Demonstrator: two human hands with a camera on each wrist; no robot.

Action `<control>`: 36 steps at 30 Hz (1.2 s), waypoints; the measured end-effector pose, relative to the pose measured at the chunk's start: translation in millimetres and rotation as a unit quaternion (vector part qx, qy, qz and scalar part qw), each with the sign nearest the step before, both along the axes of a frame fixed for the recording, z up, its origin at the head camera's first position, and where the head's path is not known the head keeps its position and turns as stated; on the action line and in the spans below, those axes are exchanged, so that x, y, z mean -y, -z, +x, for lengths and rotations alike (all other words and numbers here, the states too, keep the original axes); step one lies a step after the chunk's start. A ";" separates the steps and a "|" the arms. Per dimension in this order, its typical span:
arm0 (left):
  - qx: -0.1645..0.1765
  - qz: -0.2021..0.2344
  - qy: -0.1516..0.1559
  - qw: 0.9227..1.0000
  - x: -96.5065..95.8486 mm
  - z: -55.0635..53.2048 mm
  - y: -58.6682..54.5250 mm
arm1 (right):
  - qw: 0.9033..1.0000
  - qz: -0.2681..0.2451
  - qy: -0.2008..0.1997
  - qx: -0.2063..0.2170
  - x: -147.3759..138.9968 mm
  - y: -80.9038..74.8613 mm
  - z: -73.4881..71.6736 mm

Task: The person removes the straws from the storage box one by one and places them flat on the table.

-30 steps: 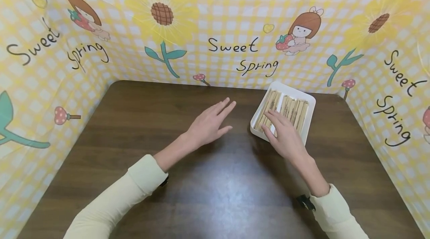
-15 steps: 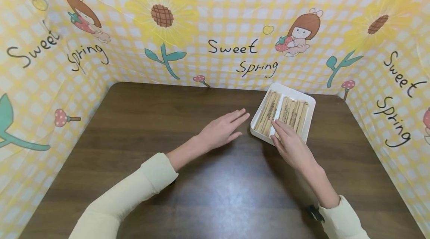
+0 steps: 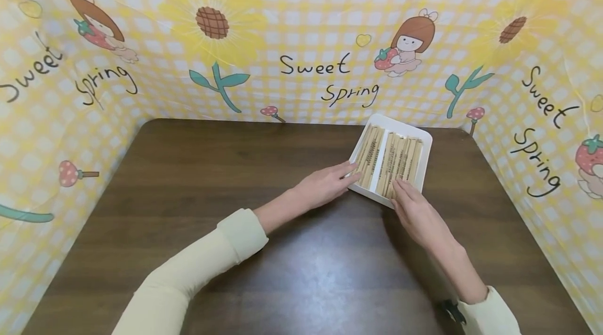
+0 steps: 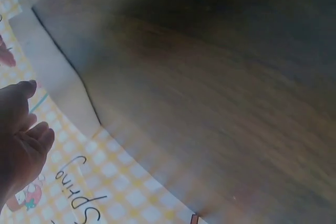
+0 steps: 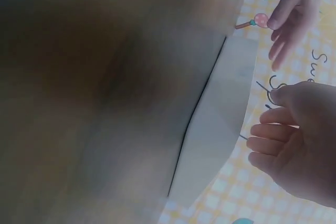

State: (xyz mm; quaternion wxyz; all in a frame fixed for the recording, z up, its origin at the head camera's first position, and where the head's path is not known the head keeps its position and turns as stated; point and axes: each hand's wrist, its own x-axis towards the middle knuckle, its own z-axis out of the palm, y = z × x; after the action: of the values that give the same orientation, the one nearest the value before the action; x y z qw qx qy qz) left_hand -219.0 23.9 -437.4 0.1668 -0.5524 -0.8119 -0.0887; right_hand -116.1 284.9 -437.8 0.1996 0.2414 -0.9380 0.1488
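A white rectangular tray (image 3: 426, 159) stands at the back right of the table, turned at a slight angle. In it lie several slim, tan paper-wrapped sticks (image 3: 400, 159) with dark print, in two groups with a white strip between them. My left hand (image 3: 325, 187) has its fingers straight, the fingertips at the tray's left side near its front corner. Over the tray's near right part, the fingers of my right hand (image 3: 421, 217) are extended and relaxed; whether they touch it I cannot tell. The right wrist view shows the tray's outer wall (image 5: 215, 129) ahead of both hands.
The dark brown wooden table (image 3: 226, 167) meets a yellow-and-white checked cloth wall (image 3: 320, 21) at the back and on both sides. The tray's far edge lies close to that back wall. Beside the right cuff shows a small black object (image 3: 453, 311).
The left hand has moved right, up to the tray's left side. My right hand has drawn back toward the near right corner. The head view has turned slightly to the right.
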 end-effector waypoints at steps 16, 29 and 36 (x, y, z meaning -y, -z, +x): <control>-0.055 -0.155 -0.010 0.986 -27.5 -1.8 1.6 | 0.994 0.072 -0.064 -0.047 -24.9 14.4 9.9; -0.032 -0.131 0.002 0.991 -24.3 -10.1 13.0 | 0.992 0.092 -0.062 -0.067 -22.0 17.1 -0.7; -0.031 -0.125 0.008 0.992 -23.6 -14.0 18.0 | 0.991 0.121 -0.036 -0.051 -23.6 24.4 -0.6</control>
State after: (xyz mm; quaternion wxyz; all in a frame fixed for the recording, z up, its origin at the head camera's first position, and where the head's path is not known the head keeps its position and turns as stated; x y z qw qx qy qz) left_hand -233.0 47.5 -455.5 0.1210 -0.5775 -0.8068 0.0295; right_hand -116.7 308.5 -462.2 0.2105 0.3049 -0.9284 0.0288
